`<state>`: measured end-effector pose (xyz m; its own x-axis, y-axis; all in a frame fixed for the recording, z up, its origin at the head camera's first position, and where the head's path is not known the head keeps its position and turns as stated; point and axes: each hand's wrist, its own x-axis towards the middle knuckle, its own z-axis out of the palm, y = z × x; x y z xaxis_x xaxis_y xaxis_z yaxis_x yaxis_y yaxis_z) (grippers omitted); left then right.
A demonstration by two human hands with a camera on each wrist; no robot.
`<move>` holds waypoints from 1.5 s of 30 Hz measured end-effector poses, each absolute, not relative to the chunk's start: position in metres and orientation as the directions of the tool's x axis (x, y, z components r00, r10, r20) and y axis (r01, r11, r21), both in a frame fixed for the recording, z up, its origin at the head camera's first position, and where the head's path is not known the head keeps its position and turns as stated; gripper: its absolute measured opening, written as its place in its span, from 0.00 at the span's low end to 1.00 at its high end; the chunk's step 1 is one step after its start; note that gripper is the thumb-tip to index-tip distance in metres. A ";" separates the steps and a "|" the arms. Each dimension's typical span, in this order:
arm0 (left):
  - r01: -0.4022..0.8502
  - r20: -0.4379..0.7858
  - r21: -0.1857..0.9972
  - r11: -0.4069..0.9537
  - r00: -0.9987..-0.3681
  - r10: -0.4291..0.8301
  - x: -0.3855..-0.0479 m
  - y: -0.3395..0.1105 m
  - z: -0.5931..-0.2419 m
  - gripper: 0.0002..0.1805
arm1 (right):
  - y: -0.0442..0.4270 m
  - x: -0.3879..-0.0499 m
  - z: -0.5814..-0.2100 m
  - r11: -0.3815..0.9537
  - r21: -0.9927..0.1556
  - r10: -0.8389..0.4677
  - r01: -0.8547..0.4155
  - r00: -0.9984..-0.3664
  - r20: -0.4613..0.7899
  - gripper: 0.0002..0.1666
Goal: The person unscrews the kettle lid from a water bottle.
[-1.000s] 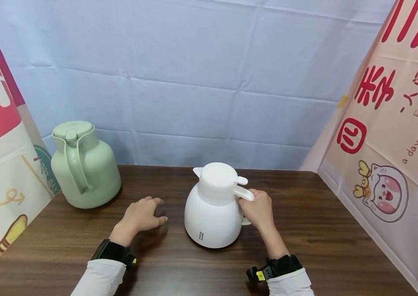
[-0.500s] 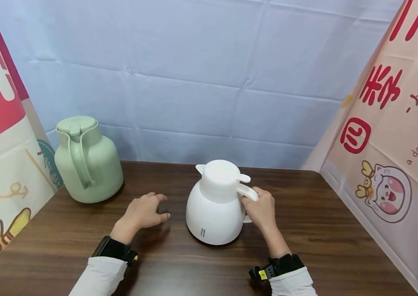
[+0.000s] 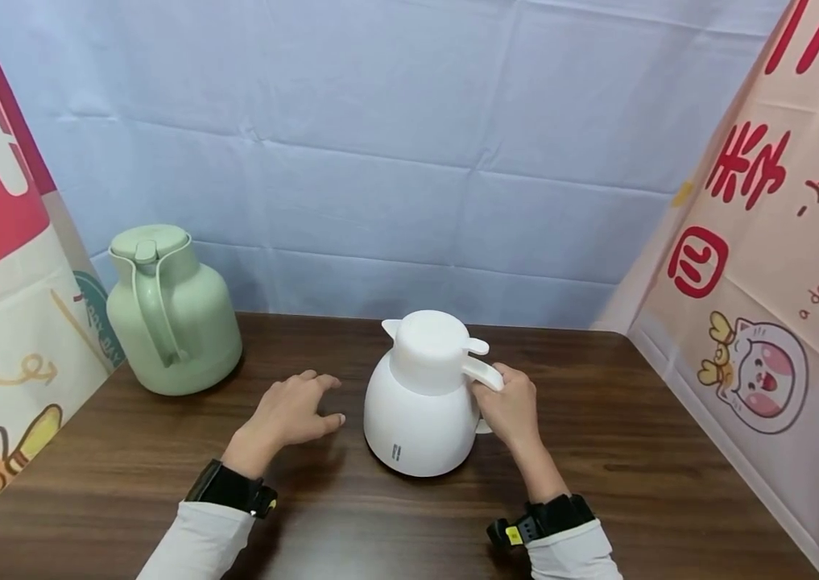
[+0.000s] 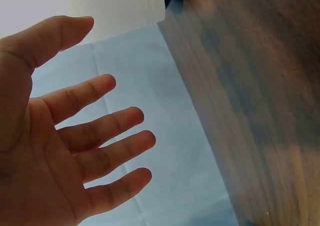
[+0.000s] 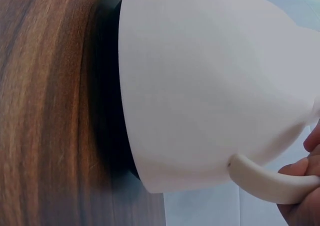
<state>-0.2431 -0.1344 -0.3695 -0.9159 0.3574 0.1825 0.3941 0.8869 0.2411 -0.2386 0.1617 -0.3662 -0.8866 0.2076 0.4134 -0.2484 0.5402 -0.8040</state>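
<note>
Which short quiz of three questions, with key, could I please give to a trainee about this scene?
1. Fill in: in the head view, the green jug stands to the ___ of the white jug.
2. Which hand holds the white jug's handle?
3. True or false: the left hand grips the green jug.

Key:
1. Left.
2. The right hand.
3. False; the left hand holds nothing.

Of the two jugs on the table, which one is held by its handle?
The white jug, on the right: the right hand grips its handle. The green jug, at the back left, has no hand on it.
</note>
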 end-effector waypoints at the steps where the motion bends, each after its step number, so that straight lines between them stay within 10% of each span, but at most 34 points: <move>1: 0.398 0.190 0.240 0.885 -0.914 0.360 -0.243 -0.133 -0.368 0.29 | 0.162 -0.239 -0.366 0.543 -0.802 0.209 -0.249 -0.885 0.416 0.08; 18: 0.490 0.450 0.208 0.847 -0.817 0.362 -0.239 -0.102 -0.333 0.31 | 0.160 -0.238 -0.369 0.541 -0.802 0.204 -0.251 -0.886 0.415 0.08; 45: 0.665 0.487 0.340 0.665 -0.729 0.481 -0.251 -0.065 -0.294 0.35 | 0.162 -0.238 -0.366 0.535 -0.797 0.180 -0.282 -0.883 0.433 0.14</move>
<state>-0.2508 -0.0646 -0.2943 -0.7291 0.4807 0.4871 0.6652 0.6650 0.3395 -0.2379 0.1621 -0.3657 -0.8834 0.1796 0.4328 -0.2815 0.5351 -0.7965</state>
